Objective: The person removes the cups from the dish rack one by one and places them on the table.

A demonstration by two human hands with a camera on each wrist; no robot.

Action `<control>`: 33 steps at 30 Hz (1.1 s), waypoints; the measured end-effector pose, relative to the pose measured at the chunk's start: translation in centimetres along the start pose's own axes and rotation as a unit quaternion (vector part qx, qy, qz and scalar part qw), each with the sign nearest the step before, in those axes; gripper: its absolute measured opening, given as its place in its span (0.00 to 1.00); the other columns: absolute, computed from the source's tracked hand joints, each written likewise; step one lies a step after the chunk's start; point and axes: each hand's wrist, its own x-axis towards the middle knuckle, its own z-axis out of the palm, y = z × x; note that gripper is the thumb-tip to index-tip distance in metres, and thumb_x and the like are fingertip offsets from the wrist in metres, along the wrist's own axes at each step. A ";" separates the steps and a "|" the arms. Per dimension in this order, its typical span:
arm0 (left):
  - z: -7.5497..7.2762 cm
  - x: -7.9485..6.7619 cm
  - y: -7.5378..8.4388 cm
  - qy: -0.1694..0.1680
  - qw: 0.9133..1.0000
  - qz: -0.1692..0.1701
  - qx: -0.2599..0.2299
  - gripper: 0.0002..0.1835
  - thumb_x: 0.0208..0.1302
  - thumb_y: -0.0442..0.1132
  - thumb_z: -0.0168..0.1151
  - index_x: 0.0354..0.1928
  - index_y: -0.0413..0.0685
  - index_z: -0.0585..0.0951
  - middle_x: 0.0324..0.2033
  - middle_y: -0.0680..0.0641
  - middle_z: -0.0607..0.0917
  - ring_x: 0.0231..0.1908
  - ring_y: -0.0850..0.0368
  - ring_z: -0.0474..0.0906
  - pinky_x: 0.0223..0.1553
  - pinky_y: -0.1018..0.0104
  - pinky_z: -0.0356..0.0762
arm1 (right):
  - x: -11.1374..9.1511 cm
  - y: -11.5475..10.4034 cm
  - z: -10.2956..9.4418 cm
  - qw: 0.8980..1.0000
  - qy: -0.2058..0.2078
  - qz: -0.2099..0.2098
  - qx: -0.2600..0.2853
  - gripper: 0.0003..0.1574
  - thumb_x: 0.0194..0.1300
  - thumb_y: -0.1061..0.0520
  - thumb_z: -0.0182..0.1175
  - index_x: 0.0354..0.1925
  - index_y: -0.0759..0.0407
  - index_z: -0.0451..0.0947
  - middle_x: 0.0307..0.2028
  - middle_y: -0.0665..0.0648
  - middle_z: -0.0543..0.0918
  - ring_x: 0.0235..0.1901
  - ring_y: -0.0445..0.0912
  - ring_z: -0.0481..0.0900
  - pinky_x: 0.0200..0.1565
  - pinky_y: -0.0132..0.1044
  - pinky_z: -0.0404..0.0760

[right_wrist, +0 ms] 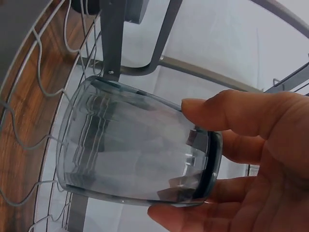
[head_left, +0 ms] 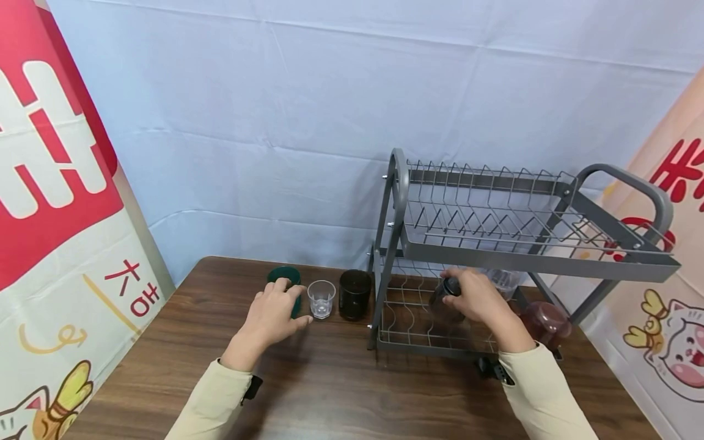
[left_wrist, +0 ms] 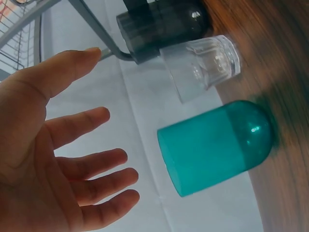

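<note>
My right hand (head_left: pixel 473 296) grips a grey see-through glass (right_wrist: pixel 140 145) by its thick base, thumb on one side and fingers on the other. The glass is upside down, its rim close over the wires of the lower rack shelf (head_left: pixel 407 305). With fingers spread and relaxed, my left hand (head_left: pixel 275 311) hovers before a green cup (left_wrist: pixel 217 145), holding nothing. That cup stands upright on the wooden table, partly covered by the hand in the head view. Right of it are a small clear glass (head_left: pixel 321 299) and a black cup (head_left: pixel 354 296).
The grey two-tier dish rack (head_left: pixel 541 260) fills the right side, its upper tier above my right hand. A reddish-brown cup (head_left: pixel 544 324) sits at the lower shelf's right end, a clear glass (head_left: pixel 503 280) behind it. A pale cloth (head_left: pixel 264 122) hangs behind the table (head_left: pixel 330 391).
</note>
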 end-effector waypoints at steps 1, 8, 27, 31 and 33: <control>0.0 0.0 0.1 0.000 1.000 0.001 -0.002 0.33 0.48 0.56 0.70 0.54 0.46 0.78 0.51 0.37 0.72 0.48 0.40 0.70 0.40 0.47 0.72 | -0.2 -0.1 0.0 1.000 -0.001 0.001 0.001 0.27 0.52 0.62 0.67 0.51 0.67 0.75 0.43 0.71 0.77 0.44 0.67 0.73 0.42 0.58 0.71; 0.1 -0.6 1.0 0.003 1.000 0.013 -0.020 0.32 0.48 0.56 0.71 0.53 0.47 0.79 0.51 0.37 0.73 0.46 0.42 0.70 0.38 0.49 0.71 | -1.6 -0.9 0.2 1.000 0.010 0.012 0.006 0.27 0.52 0.61 0.68 0.52 0.65 0.75 0.42 0.69 0.76 0.46 0.67 0.71 0.44 0.60 0.69; 1.4 -2.2 3.1 -0.004 0.996 0.068 -0.051 0.31 0.49 0.57 0.69 0.51 0.46 0.80 0.49 0.39 0.74 0.43 0.46 0.71 0.37 0.53 0.71 | -4.3 -3.2 0.7 0.999 0.018 -0.016 0.024 0.29 0.52 0.61 0.68 0.54 0.62 0.75 0.48 0.70 0.73 0.47 0.66 0.72 0.43 0.60 0.70; 1.5 -2.3 3.8 0.001 0.995 0.081 -0.065 0.29 0.48 0.56 0.70 0.50 0.48 0.80 0.48 0.40 0.74 0.42 0.46 0.71 0.37 0.53 0.71 | -4.6 -3.8 0.6 0.999 0.018 -0.015 0.022 0.29 0.52 0.60 0.68 0.54 0.60 0.75 0.48 0.68 0.73 0.46 0.65 0.73 0.42 0.58 0.71; 1.4 -2.3 4.1 0.000 0.994 0.083 -0.071 0.29 0.48 0.56 0.69 0.51 0.48 0.80 0.48 0.41 0.74 0.42 0.47 0.70 0.37 0.53 0.71 | -4.8 -4.1 0.6 0.999 0.017 -0.016 0.021 0.29 0.52 0.60 0.68 0.54 0.59 0.76 0.48 0.66 0.74 0.46 0.63 0.73 0.42 0.58 0.71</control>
